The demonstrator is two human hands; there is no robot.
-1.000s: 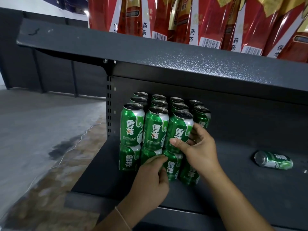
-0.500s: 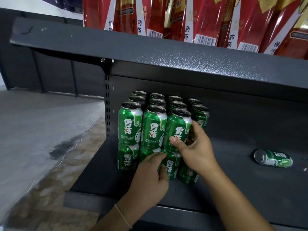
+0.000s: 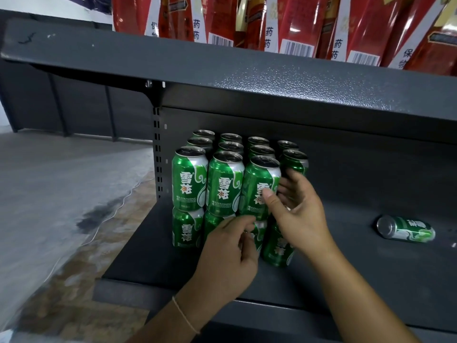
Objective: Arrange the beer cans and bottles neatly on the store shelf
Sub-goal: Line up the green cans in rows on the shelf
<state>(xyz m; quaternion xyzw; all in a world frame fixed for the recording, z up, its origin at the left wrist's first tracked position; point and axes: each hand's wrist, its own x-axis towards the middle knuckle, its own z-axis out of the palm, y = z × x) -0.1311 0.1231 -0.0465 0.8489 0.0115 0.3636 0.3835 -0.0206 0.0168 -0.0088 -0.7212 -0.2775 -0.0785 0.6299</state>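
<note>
Your right hand [image 3: 300, 216] has barely shifted, gripping top front can [image 3: 259, 186]; left hand [image 3: 230, 253] pinches lower can [image 3: 257, 233]; lone can [image 3: 405, 229] lies right on shelf [image 3: 358, 263].

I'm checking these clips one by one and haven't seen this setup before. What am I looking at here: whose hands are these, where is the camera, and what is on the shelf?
There is no machine here. A person wears a camera on the head, so the single view looks forward and down at their own two hands.

They stand at a dark metal shelf. On it green beer cans are stacked two high in rows. The right hand curls round the front right can of the top layer, thumb on its label. The left hand touches the lower cans with its fingertips; whether it grips one is unclear.

One more can lies on its side to the right, apart from the stack. Red packets stand on the shelf above.
</note>
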